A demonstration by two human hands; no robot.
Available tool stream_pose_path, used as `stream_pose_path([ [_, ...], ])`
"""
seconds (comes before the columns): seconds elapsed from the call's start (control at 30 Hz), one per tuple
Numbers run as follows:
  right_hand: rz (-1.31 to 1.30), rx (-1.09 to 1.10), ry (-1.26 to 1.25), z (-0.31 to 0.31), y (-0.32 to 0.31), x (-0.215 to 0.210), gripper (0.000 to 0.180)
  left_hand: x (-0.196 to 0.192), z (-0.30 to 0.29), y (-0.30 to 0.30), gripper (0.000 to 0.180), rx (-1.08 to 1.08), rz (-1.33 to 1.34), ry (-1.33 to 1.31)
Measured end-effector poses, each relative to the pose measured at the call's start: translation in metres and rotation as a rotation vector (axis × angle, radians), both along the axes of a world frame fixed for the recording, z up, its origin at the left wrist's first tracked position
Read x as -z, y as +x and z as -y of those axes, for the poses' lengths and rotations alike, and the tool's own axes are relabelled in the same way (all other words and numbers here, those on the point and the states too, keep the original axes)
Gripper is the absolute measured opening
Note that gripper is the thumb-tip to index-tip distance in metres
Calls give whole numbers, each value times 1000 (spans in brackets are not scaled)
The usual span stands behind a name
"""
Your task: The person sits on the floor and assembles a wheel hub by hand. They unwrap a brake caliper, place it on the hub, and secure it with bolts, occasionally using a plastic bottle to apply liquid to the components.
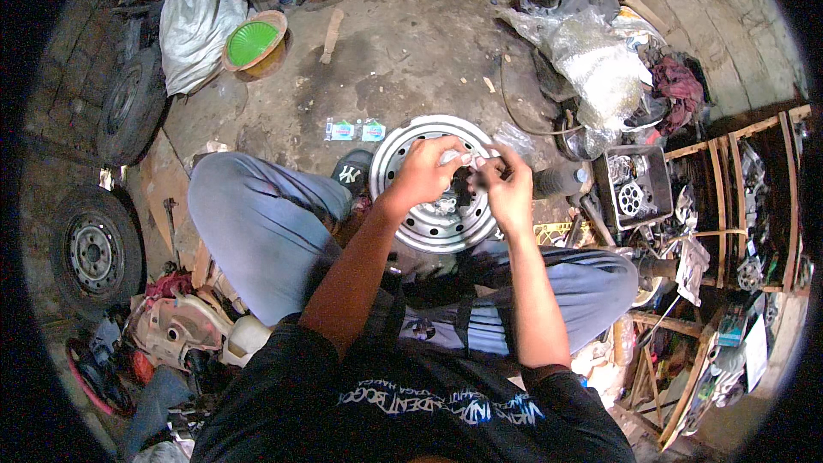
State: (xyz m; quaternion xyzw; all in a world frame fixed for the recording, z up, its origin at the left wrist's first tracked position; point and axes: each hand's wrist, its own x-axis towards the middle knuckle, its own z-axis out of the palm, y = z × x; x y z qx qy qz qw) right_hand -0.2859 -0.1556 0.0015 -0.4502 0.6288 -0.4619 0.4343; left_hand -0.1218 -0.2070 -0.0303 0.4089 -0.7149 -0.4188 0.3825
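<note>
A silver wheel rim (437,243) lies flat on the floor between my bent legs, with small metal parts (444,205) inside it. Over its middle, my left hand (424,173) pinches something small and pale in its fingertips; its kind is too small to tell. My right hand (507,187) meets it from the other side, fingers curled in and slightly smeared by motion. Whatever lies between the right fingertips is hard to make out. Two small blue-and-white packets (356,130) rest on the floor just beyond the rim at the left.
A dark bottle (557,182) and a metal box of parts (664,197) stand to the right, near a wooden rack (718,197). Plastic sheeting (600,64) is heaped at far right. Wheels with tyres (96,249) line the left; a green-lined bowl (254,43) sits farther off.
</note>
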Motion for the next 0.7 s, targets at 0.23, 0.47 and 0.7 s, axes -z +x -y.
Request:
stream_pose_path([
  [0.23,-352,-94,-176,0,5,-3,14,16,-3,3,21,-82,-84,130],
  [0.47,-278,-57,-44,-4,-4,75,19,62,-59,-5,20,-317,-183,286],
  [0.7,-347,-3,49,-26,28,102,22,79,-69,-3,21,-502,-47,505],
])
